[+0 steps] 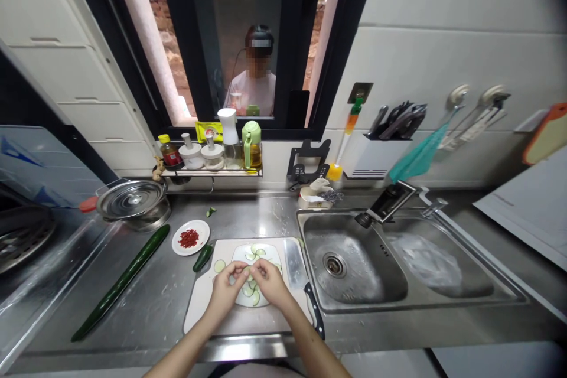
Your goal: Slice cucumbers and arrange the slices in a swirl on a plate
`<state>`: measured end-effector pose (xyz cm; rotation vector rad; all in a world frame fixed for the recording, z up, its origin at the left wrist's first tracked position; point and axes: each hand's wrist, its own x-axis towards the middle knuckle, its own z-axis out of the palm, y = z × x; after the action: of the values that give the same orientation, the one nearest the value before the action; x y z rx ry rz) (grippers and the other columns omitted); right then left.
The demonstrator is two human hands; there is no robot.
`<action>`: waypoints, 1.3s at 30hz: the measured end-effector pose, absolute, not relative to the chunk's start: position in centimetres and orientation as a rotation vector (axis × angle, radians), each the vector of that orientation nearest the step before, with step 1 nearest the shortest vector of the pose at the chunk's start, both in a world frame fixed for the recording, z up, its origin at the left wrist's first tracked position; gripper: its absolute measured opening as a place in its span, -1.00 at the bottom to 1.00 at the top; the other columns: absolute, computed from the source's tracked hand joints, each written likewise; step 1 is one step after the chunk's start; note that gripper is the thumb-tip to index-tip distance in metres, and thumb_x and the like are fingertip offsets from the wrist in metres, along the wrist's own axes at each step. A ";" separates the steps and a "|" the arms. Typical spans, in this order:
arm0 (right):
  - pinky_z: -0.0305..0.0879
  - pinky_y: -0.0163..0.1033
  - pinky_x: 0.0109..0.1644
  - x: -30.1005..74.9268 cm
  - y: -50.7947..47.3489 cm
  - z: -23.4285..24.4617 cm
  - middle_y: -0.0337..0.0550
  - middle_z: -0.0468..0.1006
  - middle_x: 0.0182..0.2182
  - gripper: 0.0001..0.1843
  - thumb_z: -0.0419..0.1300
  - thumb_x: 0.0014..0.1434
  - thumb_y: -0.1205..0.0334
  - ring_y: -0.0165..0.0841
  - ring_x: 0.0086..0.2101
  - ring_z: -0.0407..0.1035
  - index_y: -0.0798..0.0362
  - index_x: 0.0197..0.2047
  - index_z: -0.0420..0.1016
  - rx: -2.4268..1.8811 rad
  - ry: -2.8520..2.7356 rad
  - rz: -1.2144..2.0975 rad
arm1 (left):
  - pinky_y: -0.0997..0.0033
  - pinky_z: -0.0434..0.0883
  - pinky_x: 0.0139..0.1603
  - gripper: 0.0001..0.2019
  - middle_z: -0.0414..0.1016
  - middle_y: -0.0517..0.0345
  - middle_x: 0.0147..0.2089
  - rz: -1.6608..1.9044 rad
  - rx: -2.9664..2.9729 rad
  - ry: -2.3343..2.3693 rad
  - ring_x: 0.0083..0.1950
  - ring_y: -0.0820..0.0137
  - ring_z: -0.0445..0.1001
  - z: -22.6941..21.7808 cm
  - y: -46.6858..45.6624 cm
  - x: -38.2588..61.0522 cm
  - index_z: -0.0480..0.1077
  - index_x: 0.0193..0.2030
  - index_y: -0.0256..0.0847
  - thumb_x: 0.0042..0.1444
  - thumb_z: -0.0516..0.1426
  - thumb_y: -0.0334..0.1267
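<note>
Both hands meet over a white plate (240,254) that rests on a pale cutting board (195,314). My left hand (230,284) and my right hand (267,280) pinch a thin cucumber slice (248,272) between their fingertips. Curved cucumber slices (255,251) form a flower-like shape at the plate's far side, and more slices (251,292) lie at its near side. A loose round slice (220,266) sits on the board to the left. To the right lies a kitchen knife (294,261), its black handle toward me.
A long cucumber (121,283), a cut cucumber piece (202,258) and a small plate (177,243) of red bits lie to the left. Behind them stands a lidded pot (133,201). A double sink (354,266) is on the right; a bottle rack (212,172) hangs below the window.
</note>
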<state>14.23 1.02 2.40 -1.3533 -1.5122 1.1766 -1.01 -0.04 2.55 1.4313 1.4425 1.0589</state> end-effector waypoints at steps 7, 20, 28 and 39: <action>0.18 -0.34 -0.32 13.7 2.5 4.4 -0.30 0.38 -0.53 -0.77 0.15 0.10 0.10 -0.45 -0.45 0.27 0.07 -0.47 0.35 -1.230 -1.476 1.289 | 0.39 0.41 -0.23 -0.64 0.56 0.06 -0.34 1.096 1.365 1.392 -0.33 0.37 0.46 3.3 1.5 -1.6 0.50 -0.27 -0.27 -0.03 0.19 0.02; 0.09 -0.42 -0.58 12.9 4.0 5.5 -0.32 0.36 -0.65 -0.76 0.14 0.05 0.07 -0.50 -0.62 0.22 0.05 -0.50 0.31 -1.269 -1.211 1.630 | 0.40 0.40 -0.20 -0.68 0.59 0.06 -0.26 1.085 1.472 1.364 -0.27 0.37 0.48 5.4 2.4 -2.6 0.51 -0.24 -0.25 0.03 0.16 -0.03; 0.05 -0.44 -0.59 13.0 4.2 6.9 -0.33 0.35 -0.66 -0.73 0.18 0.04 0.03 -0.52 -0.63 0.21 0.05 -0.49 0.31 -1.242 -1.197 1.620 | 0.42 0.39 -0.21 -0.68 0.58 0.07 -0.32 1.122 1.442 1.360 -0.32 0.40 0.45 6.1 2.7 -2.3 0.53 -0.27 -0.28 0.02 0.17 -0.04; 0.01 -0.45 -0.62 13.0 4.2 7.1 -0.32 0.35 -0.66 -0.66 0.24 0.00 -0.04 -0.52 -0.63 0.23 0.06 -0.48 0.31 -1.194 -1.101 1.797 | 0.44 0.37 -0.21 -0.70 0.56 0.11 -0.30 1.123 1.558 1.327 -0.31 0.42 0.42 7.1 2.5 -3.0 0.52 -0.23 -0.25 0.04 0.17 -0.06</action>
<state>13.00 4.25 7.13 -1.1936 -1.1006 1.7975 -2.98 2.47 7.08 1.5584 1.3271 1.1234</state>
